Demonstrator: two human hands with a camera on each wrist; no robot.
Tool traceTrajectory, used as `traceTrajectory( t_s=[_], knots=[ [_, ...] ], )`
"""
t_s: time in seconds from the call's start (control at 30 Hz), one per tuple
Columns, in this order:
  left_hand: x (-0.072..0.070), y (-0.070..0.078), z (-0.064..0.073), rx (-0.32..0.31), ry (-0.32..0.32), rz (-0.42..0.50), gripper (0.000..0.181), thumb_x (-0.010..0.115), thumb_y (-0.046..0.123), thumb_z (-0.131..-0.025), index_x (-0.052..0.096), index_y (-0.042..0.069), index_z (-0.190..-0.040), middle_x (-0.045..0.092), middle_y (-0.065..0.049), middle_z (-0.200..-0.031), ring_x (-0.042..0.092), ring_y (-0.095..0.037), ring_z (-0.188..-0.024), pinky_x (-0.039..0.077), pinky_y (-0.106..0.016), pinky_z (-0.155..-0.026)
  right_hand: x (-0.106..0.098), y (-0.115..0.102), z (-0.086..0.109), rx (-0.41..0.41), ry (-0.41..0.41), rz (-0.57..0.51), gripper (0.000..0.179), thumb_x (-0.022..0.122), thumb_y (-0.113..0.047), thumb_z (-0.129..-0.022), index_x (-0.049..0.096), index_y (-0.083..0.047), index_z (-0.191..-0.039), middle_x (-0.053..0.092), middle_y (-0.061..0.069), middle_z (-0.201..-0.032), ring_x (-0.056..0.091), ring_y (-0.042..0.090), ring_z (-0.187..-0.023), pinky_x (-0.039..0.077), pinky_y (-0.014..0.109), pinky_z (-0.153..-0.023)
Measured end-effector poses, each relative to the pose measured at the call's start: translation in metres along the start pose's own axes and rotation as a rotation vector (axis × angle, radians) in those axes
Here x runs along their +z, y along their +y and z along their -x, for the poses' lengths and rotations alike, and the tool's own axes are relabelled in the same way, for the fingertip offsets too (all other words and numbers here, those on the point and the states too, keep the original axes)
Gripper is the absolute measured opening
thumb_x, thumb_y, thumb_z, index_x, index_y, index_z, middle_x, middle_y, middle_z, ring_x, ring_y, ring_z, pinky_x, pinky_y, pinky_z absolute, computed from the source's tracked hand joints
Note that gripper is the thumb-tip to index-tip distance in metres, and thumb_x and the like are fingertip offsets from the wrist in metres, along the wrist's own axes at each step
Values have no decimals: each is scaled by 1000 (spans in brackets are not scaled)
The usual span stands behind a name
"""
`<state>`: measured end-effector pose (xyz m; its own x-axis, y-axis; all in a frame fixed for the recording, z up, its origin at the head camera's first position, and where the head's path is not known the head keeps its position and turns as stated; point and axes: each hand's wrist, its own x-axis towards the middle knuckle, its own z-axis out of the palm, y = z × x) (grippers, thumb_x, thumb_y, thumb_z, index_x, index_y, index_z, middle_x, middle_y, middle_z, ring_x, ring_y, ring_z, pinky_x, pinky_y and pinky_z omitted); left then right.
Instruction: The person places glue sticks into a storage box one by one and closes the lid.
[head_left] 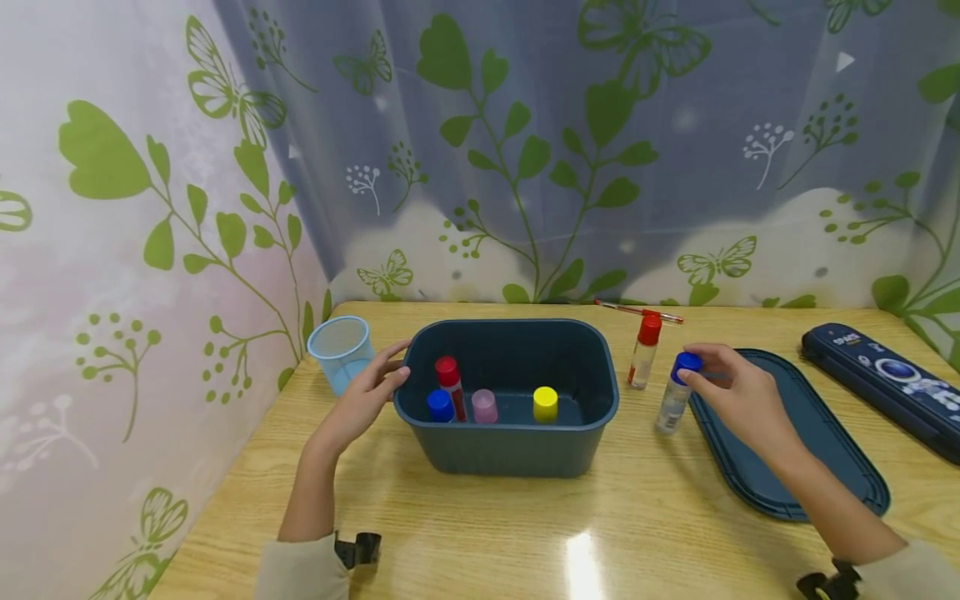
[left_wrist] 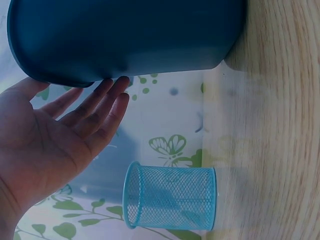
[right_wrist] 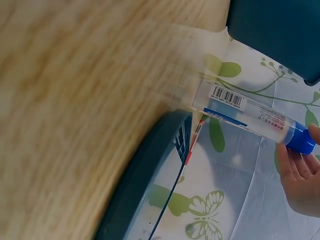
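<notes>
My right hand (head_left: pixel 750 400) pinches the blue cap of a clear glue bottle (head_left: pixel 672 408) between thumb and fingers. In the right wrist view, this glue bottle (right_wrist: pixel 245 114) shows a barcode label, its base close to the table. Left of it, a similar bottle with a red cap (head_left: pixel 643 354) stands upright. My left hand (head_left: pixel 363 404) touches the left end of a dark teal bin (head_left: pixel 510 454), its fingers nearly straight at the rim. Inside the bin are a red-capped tube (head_left: pixel 450 385), a blue cap (head_left: pixel 441 406), a pink cap (head_left: pixel 484 407) and a yellow cap (head_left: pixel 545 405).
A light blue mesh cup (head_left: pixel 341 354) stands behind my left hand. The bin's dark teal lid (head_left: pixel 795 442) lies under my right forearm. Further right is a navy pencil case (head_left: pixel 885 387). A red pen (head_left: pixel 637 312) lies at the table's back edge, before a patterned curtain (head_left: pixel 525 208).
</notes>
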<state>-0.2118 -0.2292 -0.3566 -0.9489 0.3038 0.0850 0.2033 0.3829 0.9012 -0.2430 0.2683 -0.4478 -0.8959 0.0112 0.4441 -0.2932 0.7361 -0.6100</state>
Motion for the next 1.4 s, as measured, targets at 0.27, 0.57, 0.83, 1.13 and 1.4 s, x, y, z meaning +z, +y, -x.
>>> traceTrajectory(
  t_s=[0.27,0.57,0.83,1.13,1.4],
  knots=[
    [1,1,0,-3,-5,-5,52,43,38,-97,29,19,-144,40,-19,-136,42,-32,-120,38,-48,-93,-3,2,-2,-18,32,9,42,63,-46,-83,54,-36,-123,61,-7,-102,58,9,-91,51,24,-64],
    [1,3,0,4,-6,1,52,43,36,-98,29,17,-144,40,-20,-135,42,-32,-119,39,-48,-92,-66,-134,3,-32,-55,-76,40,60,-25,-91,55,-3,-124,61,18,-103,61,34,-88,43,9,-63],
    [2,2,-1,2,-9,1,53,43,37,-98,28,17,-144,39,-20,-136,41,-33,-120,38,-49,-93,-84,-160,-10,-100,-4,-97,36,62,-21,-90,57,-4,-121,62,19,-101,50,-14,-76,43,9,-60],
    [2,2,0,-2,-13,5,53,43,38,-98,28,17,-145,38,-20,-137,40,-32,-121,37,-49,-93,-93,-187,-25,-155,6,-158,35,62,-17,-90,58,-6,-122,61,13,-103,54,-5,-83,42,8,-67],
    [1,2,0,7,-5,4,53,43,36,-98,28,16,-144,39,-21,-135,42,-32,-119,39,-48,-92,-86,-217,-36,-204,-10,-256,33,62,-15,-89,59,-4,-120,60,13,-103,57,2,-83,46,14,-64]
  ],
)
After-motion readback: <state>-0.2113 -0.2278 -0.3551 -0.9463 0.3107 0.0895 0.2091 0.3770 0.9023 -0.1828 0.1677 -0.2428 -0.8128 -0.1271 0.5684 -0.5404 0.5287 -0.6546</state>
